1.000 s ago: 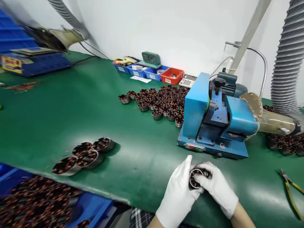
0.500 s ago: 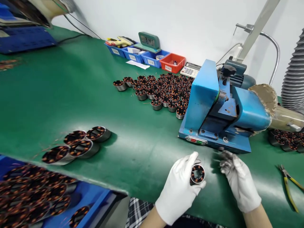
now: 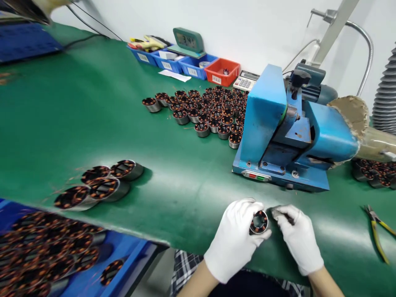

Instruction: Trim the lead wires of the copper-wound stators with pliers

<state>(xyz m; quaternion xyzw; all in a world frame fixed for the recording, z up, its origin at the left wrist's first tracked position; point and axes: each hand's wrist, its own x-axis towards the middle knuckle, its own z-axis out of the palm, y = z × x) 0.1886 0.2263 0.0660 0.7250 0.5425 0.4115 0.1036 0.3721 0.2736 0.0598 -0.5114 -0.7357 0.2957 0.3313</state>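
My left hand, in a white glove, is closed round a motor stator, a metal ring with copper windings inside. The ring's open end faces up toward me. Just to the right, my right hand, gloved too and with dark-stained fingertips, has its fingers curled together close beside the stator. Whether anything is pinched in them is hidden. Behind both hands stands a blue belt machine with a red and a green button on its base.
Many stators stand grouped left of the machine, several more near the front edge. A blue bin full of stators is lower left. Yellow-handled pliers lie at right. Small bins, a clock and a calculator line the wall.
My right hand has come left, from beside the machine's base to the stator, and its fingers have curled in. My left hand still holds the stator. The view has shifted slightly.
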